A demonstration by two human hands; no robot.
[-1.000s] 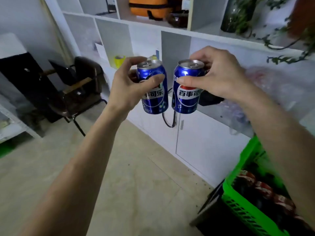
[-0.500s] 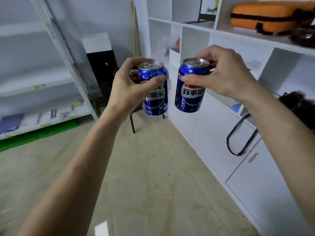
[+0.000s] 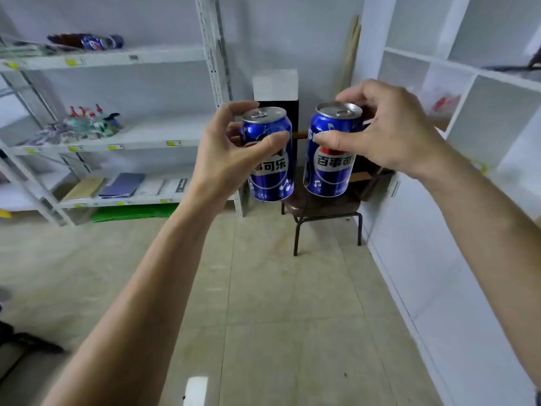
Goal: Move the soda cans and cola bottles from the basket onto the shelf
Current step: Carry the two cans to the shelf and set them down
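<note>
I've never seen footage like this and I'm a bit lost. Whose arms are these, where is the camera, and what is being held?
There is no machine here. A person wears one wide-angle camera on the head, looking forward and down, so both bare arms reach into the picture from below.

The left hand holds one blue soda can upright, and the right hand holds a second blue can beside it. The cans do not touch.

Behind them, on the left, stands a metal rack. A cola bottle lies on its top shelf, spray bottles are on the middle one, and flat items are on the lowest. A dark chair stands behind the cans, and white cabinets run along the right.
</note>
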